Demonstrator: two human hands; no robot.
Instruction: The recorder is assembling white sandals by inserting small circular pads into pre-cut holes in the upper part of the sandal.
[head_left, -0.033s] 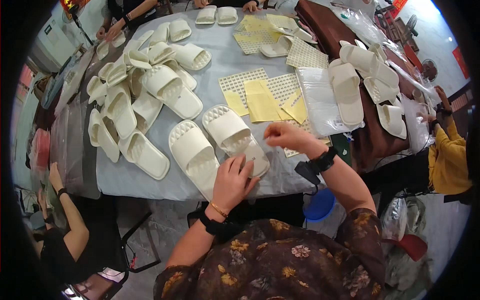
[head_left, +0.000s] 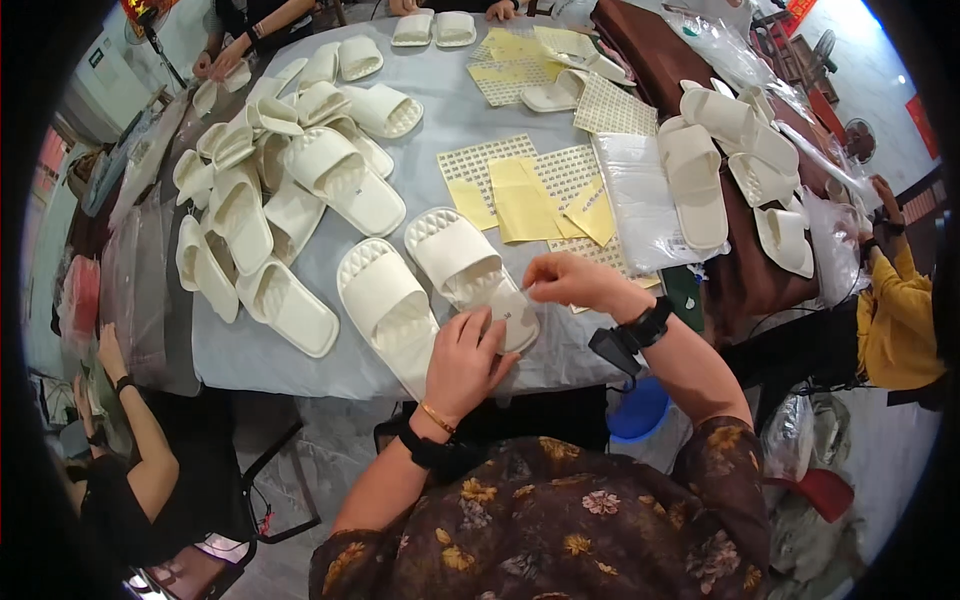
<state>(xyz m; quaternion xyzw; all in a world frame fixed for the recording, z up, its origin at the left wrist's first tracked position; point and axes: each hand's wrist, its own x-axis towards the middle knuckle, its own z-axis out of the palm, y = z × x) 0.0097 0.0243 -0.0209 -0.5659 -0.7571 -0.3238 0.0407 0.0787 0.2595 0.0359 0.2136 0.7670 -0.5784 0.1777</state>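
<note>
Two cream slippers lie side by side in front of me, toes pointing away: the left slipper [head_left: 383, 300] and the right slipper [head_left: 462, 262], which has a small dark mark on its heel. Fingers outstretched, my left hand [head_left: 462, 365] rests across the heels of both. My right hand [head_left: 575, 285] hovers at the right slipper's outer edge, thumb and index finger pinched together. Whatever may be in that pinch is too small to name. Beyond them lie yellow backing paper [head_left: 522, 205] and a sticker sheet [head_left: 566, 165] with rows of small dark-printed labels.
A heap of cream slippers [head_left: 240, 215] covers the table's left side. More slippers [head_left: 692, 185] lie to the right, on a white plastic-wrapped pack [head_left: 632, 200] and a brown surface [head_left: 745, 225]. Co-workers' hands show around the table. A blue bucket [head_left: 640, 410] stands below its edge.
My right hand has shifted slightly left and down toward the right slipper, its fingertips now nearer the edge. My left hand stays on the heels.
</note>
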